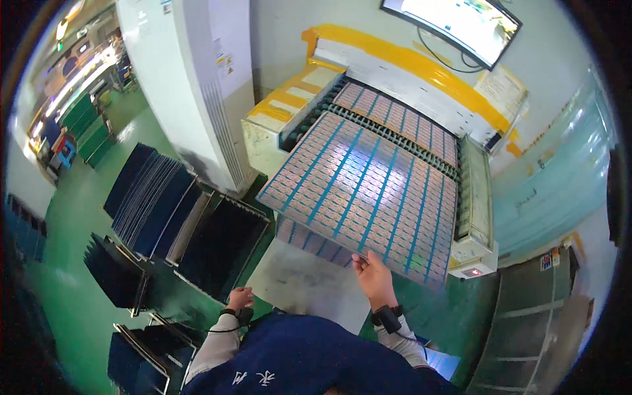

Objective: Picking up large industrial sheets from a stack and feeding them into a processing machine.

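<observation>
A large circuit board panel [359, 178], with rows of small pinkish units and teal stripes, slopes from the roller conveyor toward me. My right hand [374, 276] pinches its near edge, thumb and fingers closed on it. My left hand [239, 298] is off to the left, away from the panel, its fingers curled and nothing visible in them. Below the held panel, a similar panel [309, 241] lies partly hidden on a pale flat surface [296, 280]. Another similar panel [395, 115] lies farther back on the rollers.
A conveyor machine [477, 191] with yellow-taped covers stands ahead. Racks of dark upright panels [155, 204] stand at left, beside a white column-like cabinet [191, 85]. A screen [461, 26] hangs on the wall. A grey rack [526, 316] is at right.
</observation>
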